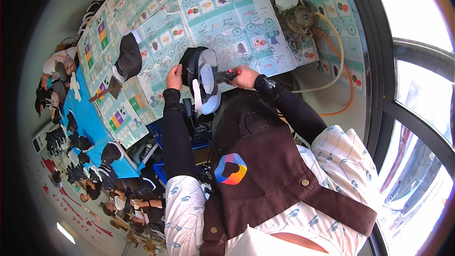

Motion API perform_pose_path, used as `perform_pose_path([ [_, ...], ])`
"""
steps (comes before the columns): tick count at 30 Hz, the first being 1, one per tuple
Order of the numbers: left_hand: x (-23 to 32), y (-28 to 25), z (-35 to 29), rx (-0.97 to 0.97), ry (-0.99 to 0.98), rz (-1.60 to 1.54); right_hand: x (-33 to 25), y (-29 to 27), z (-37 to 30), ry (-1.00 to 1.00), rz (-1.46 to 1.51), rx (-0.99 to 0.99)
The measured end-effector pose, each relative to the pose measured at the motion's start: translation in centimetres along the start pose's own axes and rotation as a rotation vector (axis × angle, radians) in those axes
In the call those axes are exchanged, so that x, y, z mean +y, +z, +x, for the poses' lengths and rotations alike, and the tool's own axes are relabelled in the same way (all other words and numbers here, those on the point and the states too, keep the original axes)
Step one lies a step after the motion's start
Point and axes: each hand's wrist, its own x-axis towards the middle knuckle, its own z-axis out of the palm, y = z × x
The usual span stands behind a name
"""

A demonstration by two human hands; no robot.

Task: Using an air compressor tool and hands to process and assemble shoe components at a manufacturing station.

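Note:
A dark shoe (191, 66) with a white sole edge and a pale grey inner face is held up at the table's near edge. My left hand (174, 77) is closed on its left side, with some of the fingers hidden behind it. On the shoe's other side, my right hand (245, 77) grips a dark hand tool with red parts (229, 74). The tool's tip points at the shoe; whether they touch I cannot tell. Another dark shoe (129, 57) with a white sole lies further left on the table.
Printed paper sheets cover the table (227, 28). A brown-handled brush or scraper (109, 90) lies at its left. A grimy machine part (298, 19) with yellow (342, 42) and orange hoses (351, 85) sits at right. Several shoes and people occupy the lower left, beside a blue-covered table (85, 109).

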Motion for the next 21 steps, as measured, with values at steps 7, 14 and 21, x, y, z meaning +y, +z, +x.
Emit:
perform_pose_path([
  [7, 0.3, -0.2, -0.1, -0.036, -0.035, 0.033, 0.1, 0.5, -0.1, -0.048, -0.107, 0.022],
  [14, 0.4, -0.1, -0.2, -0.014, -0.028, 0.014, 0.6, 0.7, -0.6, -0.191, -0.118, 0.222],
  [21, 0.8, -0.4, -0.3, -0.036, -0.036, 0.034, 0.4, 1.1, -1.1, -0.102, -0.115, 0.001],
])
